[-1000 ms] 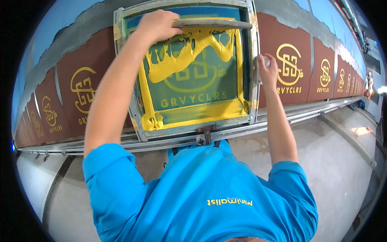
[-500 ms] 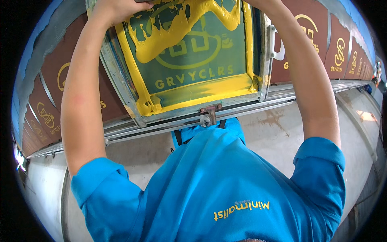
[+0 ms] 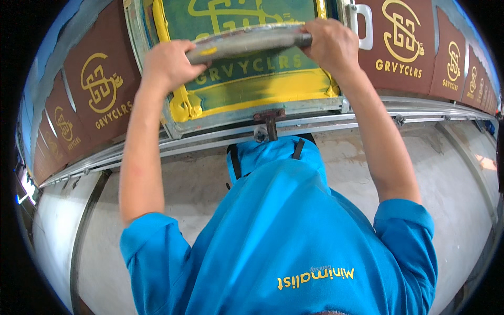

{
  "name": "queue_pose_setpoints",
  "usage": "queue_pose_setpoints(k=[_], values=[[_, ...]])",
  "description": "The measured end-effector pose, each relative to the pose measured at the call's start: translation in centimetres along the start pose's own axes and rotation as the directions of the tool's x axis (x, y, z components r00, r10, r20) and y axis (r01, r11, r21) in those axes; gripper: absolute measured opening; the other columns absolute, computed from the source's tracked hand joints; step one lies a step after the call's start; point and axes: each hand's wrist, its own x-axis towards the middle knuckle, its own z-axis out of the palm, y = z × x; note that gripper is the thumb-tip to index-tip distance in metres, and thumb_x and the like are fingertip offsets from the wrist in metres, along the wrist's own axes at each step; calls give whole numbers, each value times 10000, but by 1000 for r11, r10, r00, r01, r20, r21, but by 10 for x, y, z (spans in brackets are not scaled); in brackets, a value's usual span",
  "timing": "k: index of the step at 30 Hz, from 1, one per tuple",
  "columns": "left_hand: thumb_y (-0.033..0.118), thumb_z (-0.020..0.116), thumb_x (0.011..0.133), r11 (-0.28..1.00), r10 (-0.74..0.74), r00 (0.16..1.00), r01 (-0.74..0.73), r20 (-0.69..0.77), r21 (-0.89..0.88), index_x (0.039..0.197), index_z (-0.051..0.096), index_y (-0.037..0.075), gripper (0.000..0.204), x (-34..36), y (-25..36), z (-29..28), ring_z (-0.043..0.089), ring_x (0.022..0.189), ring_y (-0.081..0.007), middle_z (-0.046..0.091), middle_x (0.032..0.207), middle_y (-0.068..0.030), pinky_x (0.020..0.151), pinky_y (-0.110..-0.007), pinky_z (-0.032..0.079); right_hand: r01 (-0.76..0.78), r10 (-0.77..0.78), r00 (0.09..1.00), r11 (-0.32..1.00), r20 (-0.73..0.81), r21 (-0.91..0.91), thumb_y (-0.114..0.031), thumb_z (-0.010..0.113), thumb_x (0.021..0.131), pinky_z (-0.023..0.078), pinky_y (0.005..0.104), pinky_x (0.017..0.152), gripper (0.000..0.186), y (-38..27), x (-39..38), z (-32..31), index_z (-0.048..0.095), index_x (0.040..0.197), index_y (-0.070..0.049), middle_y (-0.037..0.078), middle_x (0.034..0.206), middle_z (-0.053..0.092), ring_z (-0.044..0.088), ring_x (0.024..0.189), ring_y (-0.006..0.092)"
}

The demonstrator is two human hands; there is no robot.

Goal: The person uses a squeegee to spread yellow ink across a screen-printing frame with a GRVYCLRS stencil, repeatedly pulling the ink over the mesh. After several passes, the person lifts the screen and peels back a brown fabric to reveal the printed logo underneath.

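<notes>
Both your left hand (image 3: 167,64) and right hand (image 3: 332,44) grip the squeegee (image 3: 247,41) tightly; yellow ink (image 3: 273,89) lies near the frame (image 3: 247,116) edge, so this pull looks almost finished.

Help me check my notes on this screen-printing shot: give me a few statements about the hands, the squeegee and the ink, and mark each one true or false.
1. Both hands grip one squeegee. True: the left hand holds its left end and the right hand its right end.
2. The ink on the screen is red. False: it is yellow, lying in a band below the squeegee.
3. The screen frame lies over a row of brown fabric pieces with yellow prints. True.
4. The right hand holds the white handle at the frame's side. False: the handle is free, beside that hand.
5. The person's shirt is blue. True.
</notes>
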Motion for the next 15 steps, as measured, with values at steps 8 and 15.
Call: queue_pose_setpoints(k=[8,15], values=[[407,857,673,995,-104,993,104,59,9,1180,751,98,602,-172,99,36,714,1046,-322,747,1118,-101,908,-447,585,25,-7,984,995,-180,100,-75,769,693,533,392,752,207,-45,-193,-26,720,878,-152,20,875,675,677,877,254],[216,877,672,981,-186,970,176,-155,-78,1351,615,78,741,-257,134,45,577,1303,-338,638,1355,-122,1070,-446,510,106,-93,992,980,-80,169,-25,715,687,461,419,845,379,-69,-242,-73,648,1042,-139,65,1044,602,584,1032,288]])
